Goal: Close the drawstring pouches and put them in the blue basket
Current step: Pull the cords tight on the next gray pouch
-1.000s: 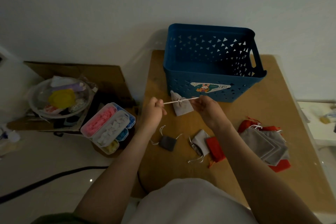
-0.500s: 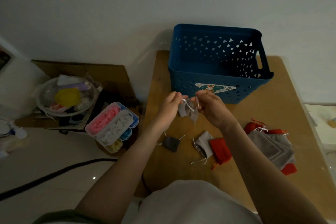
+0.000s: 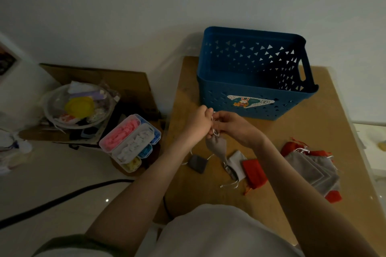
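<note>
— Where's the pouch that's being handled?

— The grey pouch (image 3: 216,148) hangs in the air above the surface (image 3: 292,129), just on the near side of the blue basket (image 3: 217,98), with its neck bunched up.

— And the hands?

— The left grip (image 3: 198,121) is clenched round the pouch's neck. The right grip (image 3: 234,129) touches it and pinches the white drawstring (image 3: 213,131).

— What about the others?

— A dark grey pouch (image 3: 197,164), a pale pouch (image 3: 237,161) and a red pouch (image 3: 253,173) lie on the surface below the hands. A heap of grey and red pouches (image 3: 313,170) lies to the right.

— Anything off the surface?

— To the left there's a compartment box (image 3: 129,142), with a clear bowl (image 3: 77,106) beyond it. A black cable (image 3: 62,197) runs across the floor.
</note>
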Tool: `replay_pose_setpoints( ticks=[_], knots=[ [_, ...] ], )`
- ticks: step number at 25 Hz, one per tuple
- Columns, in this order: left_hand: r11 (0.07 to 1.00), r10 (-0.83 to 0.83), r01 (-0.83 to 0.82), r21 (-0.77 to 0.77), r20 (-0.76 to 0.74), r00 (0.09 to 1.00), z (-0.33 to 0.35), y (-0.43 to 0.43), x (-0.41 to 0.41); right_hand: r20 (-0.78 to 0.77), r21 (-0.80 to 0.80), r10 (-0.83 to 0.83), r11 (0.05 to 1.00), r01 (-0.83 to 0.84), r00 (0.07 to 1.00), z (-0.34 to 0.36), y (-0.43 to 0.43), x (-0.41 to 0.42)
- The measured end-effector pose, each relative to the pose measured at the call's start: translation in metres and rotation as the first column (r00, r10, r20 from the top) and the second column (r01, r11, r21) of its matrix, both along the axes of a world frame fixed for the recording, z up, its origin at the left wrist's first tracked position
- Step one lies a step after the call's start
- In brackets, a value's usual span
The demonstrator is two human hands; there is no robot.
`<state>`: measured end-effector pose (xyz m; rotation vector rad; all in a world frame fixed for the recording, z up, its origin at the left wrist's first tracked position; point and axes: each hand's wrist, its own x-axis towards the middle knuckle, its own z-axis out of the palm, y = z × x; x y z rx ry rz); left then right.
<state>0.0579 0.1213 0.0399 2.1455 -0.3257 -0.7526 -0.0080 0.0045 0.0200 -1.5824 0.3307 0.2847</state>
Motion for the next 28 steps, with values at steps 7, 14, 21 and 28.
replay_pose_setpoints(
  ticks=[7,14,21,28],
  knots=[
    [0.999,0.046,-0.046,-0.027,0.007,0.999,-0.008,0.001,0.003,0.033,-0.289,0.022,0.957,-0.012,0.999,0.006,-0.002,0.001],
    [0.989,0.05,-0.057,-0.135,-0.054,0.997,-0.012,-0.003,0.0,0.107,0.002,-0.138,0.99,0.139,0.985,-0.003,-0.005,0.001],
    [0.98,0.083,-0.074,-0.184,0.04,0.996,-0.017,-0.006,-0.006,0.152,-0.105,-0.357,0.921,0.374,0.922,-0.007,0.0,0.01],
    [0.955,-0.022,-0.014,-0.298,-0.116,0.993,-0.011,0.005,-0.006,0.2,-0.004,-0.403,0.911,0.412,0.893,0.001,0.003,0.011]
  ],
)
